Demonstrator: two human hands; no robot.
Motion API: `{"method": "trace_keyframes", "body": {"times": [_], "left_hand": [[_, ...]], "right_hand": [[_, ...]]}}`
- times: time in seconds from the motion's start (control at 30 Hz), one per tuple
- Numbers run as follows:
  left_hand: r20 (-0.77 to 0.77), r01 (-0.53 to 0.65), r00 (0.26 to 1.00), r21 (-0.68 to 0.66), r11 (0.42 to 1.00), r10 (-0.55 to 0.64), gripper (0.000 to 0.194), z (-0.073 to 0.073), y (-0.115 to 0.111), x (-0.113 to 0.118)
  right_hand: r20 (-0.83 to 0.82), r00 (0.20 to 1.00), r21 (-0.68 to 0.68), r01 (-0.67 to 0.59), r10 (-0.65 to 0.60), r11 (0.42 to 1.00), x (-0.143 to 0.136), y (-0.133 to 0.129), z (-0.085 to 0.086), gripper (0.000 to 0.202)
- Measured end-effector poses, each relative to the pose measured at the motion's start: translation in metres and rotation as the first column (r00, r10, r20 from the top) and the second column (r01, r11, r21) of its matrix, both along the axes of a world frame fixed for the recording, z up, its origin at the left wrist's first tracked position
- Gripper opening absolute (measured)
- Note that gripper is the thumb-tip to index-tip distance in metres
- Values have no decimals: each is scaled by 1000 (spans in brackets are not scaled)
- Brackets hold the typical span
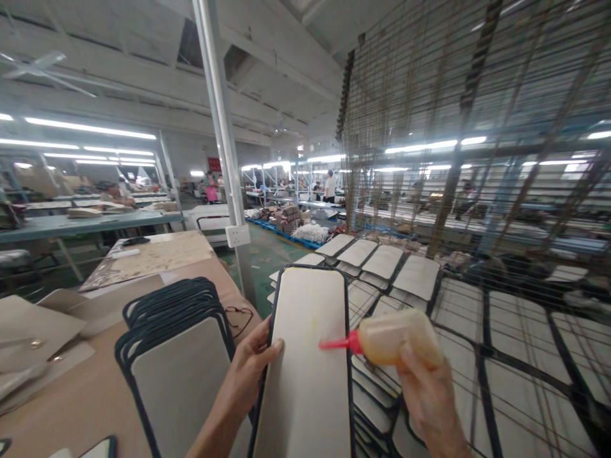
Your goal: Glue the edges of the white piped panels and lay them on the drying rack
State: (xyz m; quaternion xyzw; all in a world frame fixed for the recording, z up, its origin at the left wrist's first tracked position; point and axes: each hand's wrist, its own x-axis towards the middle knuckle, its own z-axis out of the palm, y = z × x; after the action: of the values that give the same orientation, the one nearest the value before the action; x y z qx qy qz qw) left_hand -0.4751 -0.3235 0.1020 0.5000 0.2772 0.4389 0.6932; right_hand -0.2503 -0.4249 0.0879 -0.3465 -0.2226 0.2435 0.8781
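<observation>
While the left hand (255, 353) pinches the panel (310, 299) by its left edge, thumb on the pale face and fingers behind, the right hand (429, 394) is wrapped round the bottle (396, 337), its red nozzle (338, 343) over that face. In the head view the panel stands tilted up at the middle, between a stack (181, 375) of dark-rimmed panels and the rows (415, 278) at right; whether the nozzle touches it cannot be told through the blur.

The panel looks light and thin, stiff enough to keep flat from one edge. Its dark rim seems the best hold, as yellowish marks on the face may be wet and slippery. The bottle appears soft-walled and part-filled, so a hard grip would likely squeeze liquid out.

Left, the table (109, 381) bears the stack, glasses (240, 313) just beside it and loose sheets (38, 331). A post (222, 127) rises beyond the table's edge. Right, wire mesh (453, 127) slants overhead, and more wires cross the nearer rows, limiting room on the bottle's side.
</observation>
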Motion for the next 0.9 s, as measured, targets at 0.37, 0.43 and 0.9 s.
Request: {"method": "trace_keyframes", "body": {"times": [0.37,0.43,0.9], "left_hand": [[-107,-236,963,104,966,247,57,-37,9,42],[-143,-272,947,131,953,289,55,-46,2,52],[-182,-313,904,338,888,388,47,-74,-13,57]], "right_hand": [[-289,933,120,256,-213,959,3,3,34,36],[-314,924,131,269,-217,954,1,14,36,32],[-304,928,185,281,-217,942,-15,36,30,29]]}}
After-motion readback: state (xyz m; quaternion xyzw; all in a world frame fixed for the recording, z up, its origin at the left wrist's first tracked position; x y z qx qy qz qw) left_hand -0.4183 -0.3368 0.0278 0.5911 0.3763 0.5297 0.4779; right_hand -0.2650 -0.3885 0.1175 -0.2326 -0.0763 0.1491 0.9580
